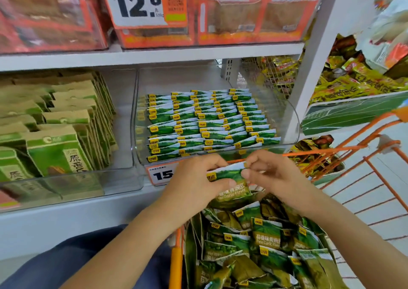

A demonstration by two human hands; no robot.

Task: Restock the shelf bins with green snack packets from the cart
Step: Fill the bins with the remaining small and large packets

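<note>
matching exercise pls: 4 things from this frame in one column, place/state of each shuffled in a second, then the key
Things
1. green packets
2. clear bin
3. orange cart
4. price tag

Places or states
A. on the shelf edge, partly hidden by the left hand
B. holds neat rows of green packets
C. gripped by both hands, the right hand at their right end
D. right of the shelf, loose packets piled in it

Pairs: 1-C, 2-B, 3-D, 4-A
</note>
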